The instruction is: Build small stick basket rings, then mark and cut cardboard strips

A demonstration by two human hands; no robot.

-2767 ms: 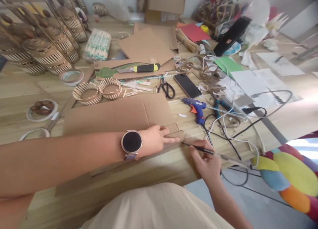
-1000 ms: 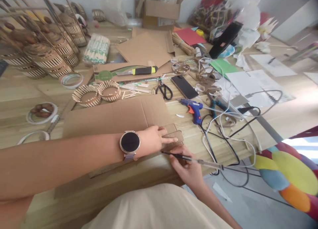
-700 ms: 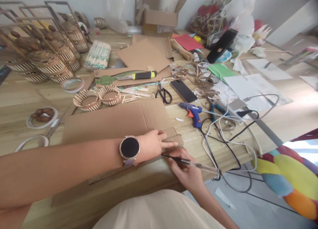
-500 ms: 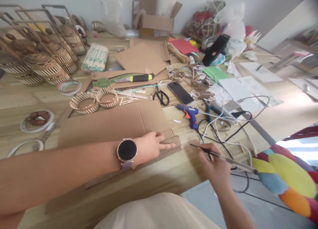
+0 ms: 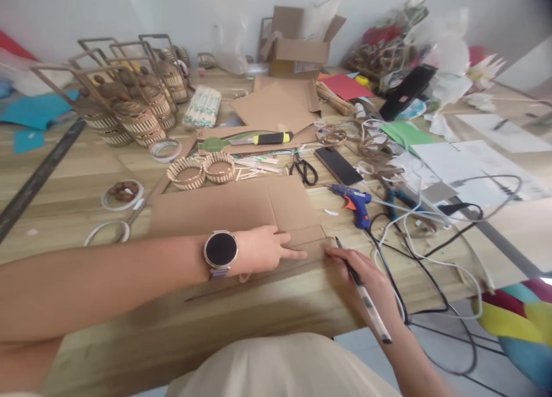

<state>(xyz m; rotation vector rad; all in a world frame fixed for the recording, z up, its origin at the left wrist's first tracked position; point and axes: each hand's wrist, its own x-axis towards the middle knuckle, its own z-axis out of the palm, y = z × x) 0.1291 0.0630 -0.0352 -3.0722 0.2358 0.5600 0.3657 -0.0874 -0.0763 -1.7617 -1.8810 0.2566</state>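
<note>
My left hand [image 5: 266,249], with a round black watch [image 5: 220,249] on the wrist, presses flat with outstretched fingers on a narrow cardboard strip [image 5: 311,249] at the near edge of a large flat cardboard sheet [image 5: 224,206]. My right hand [image 5: 368,285] grips a black pen [image 5: 361,288], whose tip touches the right end of that strip. Both hands lie on the wooden table [image 5: 276,296] close to its front edge.
Behind the cardboard lie a blue glue gun [image 5: 356,200], black scissors [image 5: 305,170], a phone [image 5: 337,165], a yellow-handled knife [image 5: 263,138], two stick rings [image 5: 202,170] and tape rolls [image 5: 118,196]. Cables [image 5: 426,236] trail right. Stick baskets [image 5: 138,110] stand back left, an open box [image 5: 297,43] behind.
My right hand drew the pen along the strip's lower edge, pulled away to the right, then came back with the tip at the strip's right end. My left hand kept pressing. The view shifted left.
</note>
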